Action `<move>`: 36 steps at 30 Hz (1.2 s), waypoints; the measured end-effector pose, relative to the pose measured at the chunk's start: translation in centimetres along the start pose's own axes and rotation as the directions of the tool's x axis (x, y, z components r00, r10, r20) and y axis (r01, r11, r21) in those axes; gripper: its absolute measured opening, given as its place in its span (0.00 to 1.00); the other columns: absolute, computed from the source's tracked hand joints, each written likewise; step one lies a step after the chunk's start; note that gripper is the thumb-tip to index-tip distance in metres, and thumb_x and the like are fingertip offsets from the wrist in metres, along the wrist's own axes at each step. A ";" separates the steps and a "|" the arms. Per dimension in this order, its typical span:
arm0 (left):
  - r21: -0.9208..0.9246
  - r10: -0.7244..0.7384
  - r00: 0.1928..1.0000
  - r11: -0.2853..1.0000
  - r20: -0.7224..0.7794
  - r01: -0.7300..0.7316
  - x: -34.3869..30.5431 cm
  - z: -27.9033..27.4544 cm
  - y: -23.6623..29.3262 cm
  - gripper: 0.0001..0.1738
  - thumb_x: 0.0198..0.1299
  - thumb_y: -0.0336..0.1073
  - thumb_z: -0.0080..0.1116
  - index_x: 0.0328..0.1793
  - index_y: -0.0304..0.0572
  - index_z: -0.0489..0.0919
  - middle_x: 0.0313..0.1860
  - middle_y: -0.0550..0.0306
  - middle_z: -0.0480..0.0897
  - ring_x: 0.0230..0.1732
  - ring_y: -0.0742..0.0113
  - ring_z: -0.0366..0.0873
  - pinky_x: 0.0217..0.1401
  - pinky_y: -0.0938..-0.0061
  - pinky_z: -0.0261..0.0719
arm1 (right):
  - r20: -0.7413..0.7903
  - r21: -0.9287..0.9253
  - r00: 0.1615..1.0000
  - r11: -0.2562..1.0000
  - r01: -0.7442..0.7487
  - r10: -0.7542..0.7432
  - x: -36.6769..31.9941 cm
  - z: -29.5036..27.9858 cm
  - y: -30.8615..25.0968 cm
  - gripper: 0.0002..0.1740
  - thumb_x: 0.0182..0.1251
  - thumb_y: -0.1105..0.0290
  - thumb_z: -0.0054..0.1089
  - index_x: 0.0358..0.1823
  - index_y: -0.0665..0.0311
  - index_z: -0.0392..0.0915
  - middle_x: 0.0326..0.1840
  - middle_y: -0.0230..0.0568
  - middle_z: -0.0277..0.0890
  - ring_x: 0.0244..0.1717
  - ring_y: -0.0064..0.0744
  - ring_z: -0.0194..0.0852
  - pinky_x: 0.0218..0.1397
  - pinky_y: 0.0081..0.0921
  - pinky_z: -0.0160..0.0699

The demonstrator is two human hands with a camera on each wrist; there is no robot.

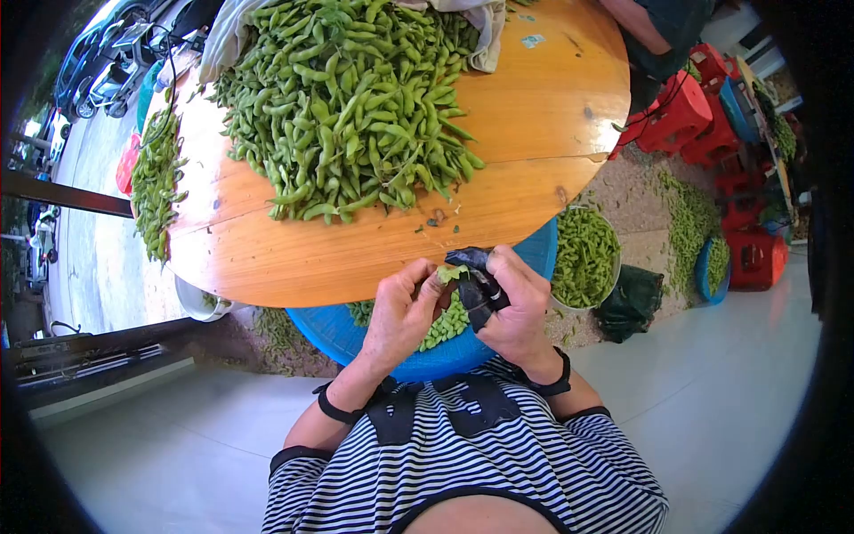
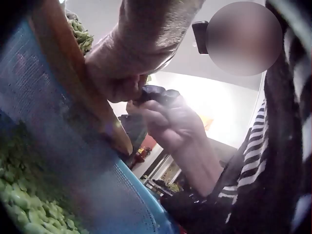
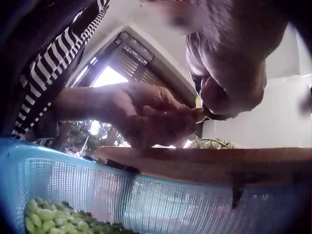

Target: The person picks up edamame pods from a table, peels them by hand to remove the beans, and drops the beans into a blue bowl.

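Observation:
In the head view, my left hand [image 1: 400,307] pinches a light-green soybean pod [image 1: 452,273] between thumb and forefinger. Opposite it, my right hand [image 1: 520,307] has curled fingers, with black coverings [image 1: 476,307] over some of them, and grips the pod's other side. Both hands meet just off the table edge. The right wrist view shows the pod [image 3: 199,115] between the two sets of fingertips. Below the hands is a blue mesh basket [image 1: 313,331], with shelled green beans [image 1: 447,327] inside.
A large heap of soybean pods [image 1: 342,107] covers much of the wooden table [image 1: 543,116], a cloth [image 1: 487,40] beside it. A bowl of pods [image 1: 585,258] stands right of the basket. Red stools [image 1: 680,111] are farther right. Another person's arm [image 1: 636,25] shows at the far edge.

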State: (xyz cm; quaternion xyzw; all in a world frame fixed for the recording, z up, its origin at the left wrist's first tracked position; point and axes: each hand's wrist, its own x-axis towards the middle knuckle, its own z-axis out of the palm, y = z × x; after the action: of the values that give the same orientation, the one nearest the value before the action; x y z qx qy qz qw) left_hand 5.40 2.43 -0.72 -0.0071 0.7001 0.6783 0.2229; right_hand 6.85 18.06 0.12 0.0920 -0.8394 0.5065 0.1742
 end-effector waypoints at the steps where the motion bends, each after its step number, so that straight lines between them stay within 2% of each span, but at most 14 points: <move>1: -0.065 -0.022 1.000 0.998 0.019 0.023 -0.1 0.1 -0.1 0.13 0.72 0.36 0.50 0.37 0.34 0.73 0.22 0.66 0.72 0.23 0.81 0.64 0.25 0.81 0.65 | -0.010 0.004 1.000 1.000 0.021 -0.021 -0.1 0.2 0.1 0.16 0.52 0.81 0.64 0.45 0.67 0.80 0.30 0.43 0.74 0.29 0.39 0.76 0.31 0.24 0.73; 5: 0.047 0.024 0.998 0.999 0.061 -0.026 -0.2 -0.6 0.0 0.12 0.73 0.36 0.49 0.38 0.34 0.72 0.23 0.66 0.72 0.24 0.81 0.65 0.26 0.81 0.65 | 0.085 0.121 0.993 0.989 -0.086 0.076 0.2 0.3 0.2 0.13 0.55 0.80 0.63 0.44 0.68 0.80 0.30 0.39 0.76 0.29 0.34 0.77 0.33 0.25 0.75; 8: 0.043 0.101 0.990 0.993 0.098 -0.106 0.1 -0.8 -0.6 0.13 0.74 0.39 0.47 0.40 0.37 0.73 0.22 0.69 0.69 0.21 0.84 0.59 0.23 0.84 0.56 | 0.358 0.445 0.819 0.689 -0.572 0.449 0.1 0.0 1.2 0.08 0.65 0.76 0.59 0.44 0.68 0.79 0.26 0.28 0.73 0.20 0.15 0.68 0.20 0.17 0.65; 9: 0.028 0.093 0.990 0.995 0.108 -0.097 0.2 -0.8 -0.9 0.13 0.74 0.39 0.47 0.40 0.36 0.73 0.23 0.69 0.69 0.21 0.83 0.58 0.23 0.84 0.55 | 0.356 0.445 0.820 0.691 -0.570 0.447 0.0 0.2 2.1 0.08 0.65 0.76 0.59 0.44 0.68 0.79 0.26 0.28 0.73 0.20 0.15 0.68 0.20 0.17 0.65; 11: 0.016 0.091 0.989 0.995 0.119 -0.094 0.3 -1.0 -0.7 0.13 0.74 0.39 0.47 0.41 0.36 0.74 0.23 0.69 0.68 0.21 0.83 0.57 0.22 0.84 0.54 | 0.529 0.765 0.750 0.161 -0.624 0.396 -0.2 0.5 3.2 0.10 0.67 0.75 0.56 0.47 0.68 0.78 0.22 0.26 0.68 0.16 0.12 0.58 0.16 0.13 0.52; 15: -0.324 -0.047 0.970 0.938 0.239 0.126 0.2 -1.5 -0.5 0.12 0.75 0.38 0.46 0.43 0.37 0.75 0.24 0.67 0.70 0.20 0.82 0.55 0.21 0.83 0.52 | 0.565 0.790 0.710 -0.026 -0.613 0.419 -0.2 0.3 3.3 0.11 0.68 0.74 0.53 0.49 0.69 0.76 0.21 0.24 0.65 0.15 0.12 0.53 0.17 0.12 0.48; 19: -0.529 -0.092 0.969 0.824 0.228 0.202 0.1 -0.5 -0.3 0.11 0.75 0.37 0.45 0.45 0.39 0.76 0.23 0.66 0.69 0.19 0.81 0.55 0.21 0.84 0.52 | 0.500 0.819 0.799 0.117 -0.562 0.336 -0.4 -0.1 2.7 0.11 0.68 0.74 0.52 0.48 0.68 0.76 0.22 0.25 0.67 0.16 0.12 0.57 0.17 0.12 0.51; 22: -0.584 -0.067 0.973 0.790 0.220 0.187 0.0 0.3 -0.5 0.09 0.74 0.37 0.46 0.44 0.40 0.73 0.26 0.66 0.69 0.19 0.82 0.54 0.21 0.85 0.51 | 0.375 0.665 0.800 0.465 -0.584 0.469 -0.3 -0.4 0.8 0.10 0.66 0.75 0.55 0.47 0.67 0.78 0.24 0.29 0.70 0.20 0.17 0.65 0.22 0.16 0.62; 24: -0.590 -0.065 0.976 0.787 0.208 0.178 -0.1 0.9 -0.8 0.09 0.74 0.37 0.46 0.44 0.40 0.73 0.25 0.66 0.68 0.19 0.81 0.54 0.21 0.84 0.51 | 0.118 0.275 0.963 0.923 -0.267 0.244 -0.3 -0.3 0.1 0.11 0.62 0.76 0.60 0.46 0.66 0.80 0.27 0.32 0.73 0.26 0.23 0.72 0.29 0.20 0.70; 29: -0.472 -0.054 0.965 0.864 0.256 0.173 0.2 0.5 -1.9 0.12 0.73 0.34 0.47 0.54 0.37 0.77 0.26 0.64 0.73 0.21 0.77 0.63 0.24 0.83 0.63 | 0.031 0.127 0.982 0.974 -0.186 0.184 -0.7 -2.3 1.1 0.14 0.56 0.77 0.63 0.45 0.65 0.82 0.29 0.37 0.76 0.29 0.26 0.75 0.34 0.22 0.72; 32: 0.205 -0.028 0.894 0.976 0.447 -0.072 -0.3 -0.3 0.3 0.11 0.65 0.30 0.58 0.51 0.36 0.83 0.40 0.57 0.85 0.40 0.65 0.82 0.47 0.74 0.80 | -0.141 -0.050 0.950 0.956 -0.288 0.279 -1.4 -7.2 2.5 0.13 0.56 0.78 0.62 0.44 0.65 0.82 0.28 0.28 0.76 0.29 0.16 0.72 0.33 0.20 0.72; 33: 0.204 -0.026 0.895 0.976 0.446 -0.074 -0.1 -0.7 0.6 0.11 0.65 0.30 0.58 0.51 0.36 0.83 0.40 0.57 0.85 0.40 0.65 0.82 0.47 0.74 0.80 | -0.159 0.175 0.840 0.852 -0.493 0.519 -0.9 -8.8 1.6 0.12 0.58 0.78 0.61 0.44 0.66 0.81 0.27 0.28 0.75 0.28 0.16 0.70 0.31 0.19 0.70; 35: 0.275 0.384 0.644 0.675 0.662 -0.685 0.7 -1.2 1.2 0.11 0.59 0.28 0.62 0.49 0.39 0.84 0.47 0.57 0.85 0.49 0.59 0.82 0.52 0.69 0.80 | -0.191 -0.195 0.869 0.850 -0.489 0.456 -1.3 -12.3 4.9 0.12 0.61 0.79 0.59 0.46 0.71 0.79 0.24 0.32 0.75 0.27 0.15 0.70 0.31 0.19 0.70; 36: 0.274 0.353 0.693 0.734 0.629 -0.622 1.0 -1.2 2.5 0.10 0.54 0.26 0.62 0.44 0.39 0.84 0.47 0.56 0.83 0.54 0.52 0.78 0.55 0.64 0.78 | -0.239 -0.209 0.888 0.873 -0.441 0.392 -2.4 -13.1 8.0 0.15 0.56 0.81 0.57 0.46 0.72 0.78 0.24 0.44 0.77 0.26 0.29 0.76 0.32 0.27 0.72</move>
State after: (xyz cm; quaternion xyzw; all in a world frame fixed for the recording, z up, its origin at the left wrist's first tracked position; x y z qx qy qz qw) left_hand 3.32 1.80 1.31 0.4291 0.7245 0.4971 0.2095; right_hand 9.04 33.33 -1.74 -0.1637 -0.8775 0.4250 0.1501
